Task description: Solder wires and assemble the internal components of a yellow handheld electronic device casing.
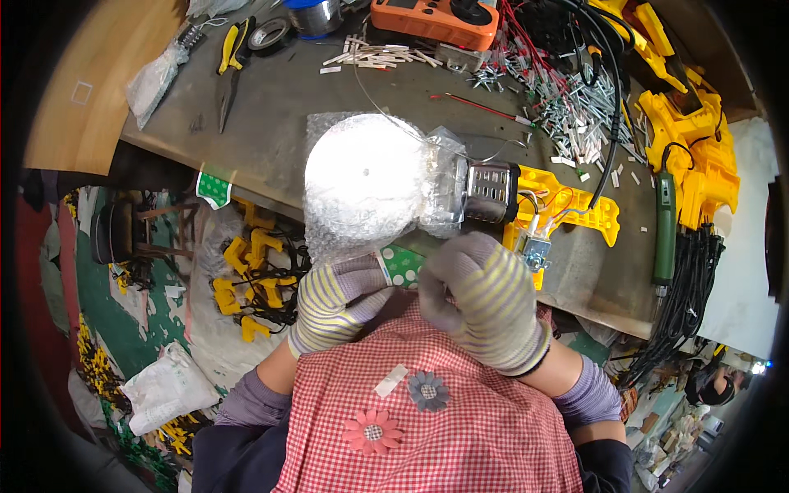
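Both hands wear striped knit gloves and are at the table's near edge. My left hand (341,306) is closed beside a green white-dotted piece (401,265); whether it grips that piece is hidden. My right hand (486,300) is closed too, its fingertips curled inward, their contents not visible. Just beyond it lies a yellow plastic tool housing (593,215) with a small metal switch (536,251) and thin wires. A dark slotted motor part (491,191) joins it to a round, glaring white part (362,174) in bubble wrap (319,234).
An orange meter (436,20), yellow-handled pliers (231,70), black tape (269,34) and a wire spool (315,16) are at the back. Loose screws (579,111) lie right, near a green electric screwdriver (665,230) and stacked yellow housings (694,152). Black cables (674,304) hang over the edge.
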Tool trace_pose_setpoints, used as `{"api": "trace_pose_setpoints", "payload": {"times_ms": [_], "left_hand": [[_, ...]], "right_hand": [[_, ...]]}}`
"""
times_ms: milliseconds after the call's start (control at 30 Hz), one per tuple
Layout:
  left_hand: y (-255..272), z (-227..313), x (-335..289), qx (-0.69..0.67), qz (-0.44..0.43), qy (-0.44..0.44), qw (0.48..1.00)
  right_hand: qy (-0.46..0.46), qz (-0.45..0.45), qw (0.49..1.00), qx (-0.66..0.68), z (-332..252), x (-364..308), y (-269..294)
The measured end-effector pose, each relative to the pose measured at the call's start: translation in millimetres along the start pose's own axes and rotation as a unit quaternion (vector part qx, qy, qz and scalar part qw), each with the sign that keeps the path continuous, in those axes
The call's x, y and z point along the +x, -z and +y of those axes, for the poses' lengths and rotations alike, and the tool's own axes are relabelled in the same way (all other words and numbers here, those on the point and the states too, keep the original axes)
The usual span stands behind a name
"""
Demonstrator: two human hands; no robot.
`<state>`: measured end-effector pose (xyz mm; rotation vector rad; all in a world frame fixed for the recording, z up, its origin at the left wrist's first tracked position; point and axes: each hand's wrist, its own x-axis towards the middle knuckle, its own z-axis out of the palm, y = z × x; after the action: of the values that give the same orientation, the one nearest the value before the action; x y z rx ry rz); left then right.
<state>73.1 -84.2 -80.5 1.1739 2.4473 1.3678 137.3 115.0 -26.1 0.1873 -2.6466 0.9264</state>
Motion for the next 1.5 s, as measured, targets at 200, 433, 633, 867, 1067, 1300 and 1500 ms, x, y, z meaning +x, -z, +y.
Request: {"api": "trace_pose_setpoints", "payload": {"times_ms": [200, 433, 633, 867, 1067, 1300, 1500], "left_hand": [[36, 9, 2, 0.082, -0.060, -0.092, 0.991], [2, 70, 105, 0.069, -0.067, -0.248, 0.964], [-35, 65, 125, 0.132, -0.103, -0.291, 0.942], [-35, 65, 131, 0.131, -0.096, -0.305, 0.938], [-34, 59, 132, 0.119, -0.109, -0.303, 0.939], [-35, 58, 124, 0.077, -0.086, -0.289, 0.950], [1, 49, 128, 0.061, -0.050, -0.207, 0.975]], "right_hand": [[0.052, 0.001, 0.997, 0.055, 17, -39, 80], [-0.236, 0.217, 0.945, 0.061, 58, -79, 65], [-0.205, 0.182, 0.961, 0.025, 55, -74, 59], [-0.195, 0.142, 0.970, 0.000, 57, -64, 58], [-0.166, 0.085, 0.982, -0.017, 41, -64, 68], [-0.170, 0.154, 0.964, 0.137, 40, -19, 114], [-0.005, 0.057, 0.998, -0.031, 78, 115, 78]]}}
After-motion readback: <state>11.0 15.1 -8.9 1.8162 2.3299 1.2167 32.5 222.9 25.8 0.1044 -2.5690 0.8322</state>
